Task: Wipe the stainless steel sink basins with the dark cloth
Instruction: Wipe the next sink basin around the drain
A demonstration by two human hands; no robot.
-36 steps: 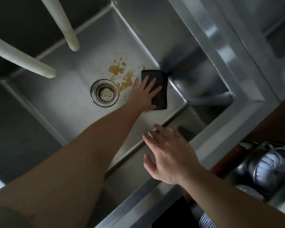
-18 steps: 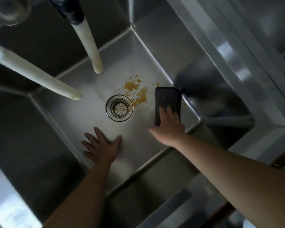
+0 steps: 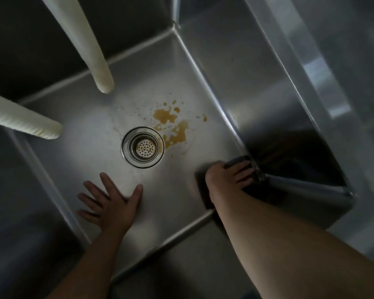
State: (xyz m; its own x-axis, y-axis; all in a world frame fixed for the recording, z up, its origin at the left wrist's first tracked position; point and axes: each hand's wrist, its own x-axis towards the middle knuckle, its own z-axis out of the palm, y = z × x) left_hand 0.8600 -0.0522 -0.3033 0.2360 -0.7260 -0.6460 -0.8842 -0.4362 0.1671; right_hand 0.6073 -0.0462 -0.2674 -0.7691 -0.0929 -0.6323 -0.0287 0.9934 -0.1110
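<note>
Nearest, in the lower part of the frame, two bare forearms reaching down into one sink basin (image 3: 91, 152). Left of centre, low: left hand (image 3: 111, 199) flat on the basin floor, fingers spread and straight, holding nothing, seemingly a brace. Right of centre: right hand (image 3: 227, 175) pressed onto the dark cloth (image 3: 241, 164), fingers lying over it; too blurred to tell whether curled round it or merely flat on top. Hands well apart. Cloth at the lower right corner of the floor, touching the right wall, mostly hidden beneath the hand and smeared by motion. Judged soft, limp and light, likely to bunch and slide easily on steel; best held by a broad palm press over the middle, or a pinch at a folded edge to lift. Farther up, mid-frame: one round drain strainer (image 3: 143, 147), then one patch of amber stain (image 3: 171, 126) just right of it and above, with small splashes around, apart from the cloth and apparently not yet wiped. Farthest, upper left: two pale hoses (image 3: 89, 39), ends hanging over the basin, neither touching the floor. Counted: two hands, one cloth, one drain, two hoses, one basin fully shown, slivers of neighbouring steel at left and right.
</note>
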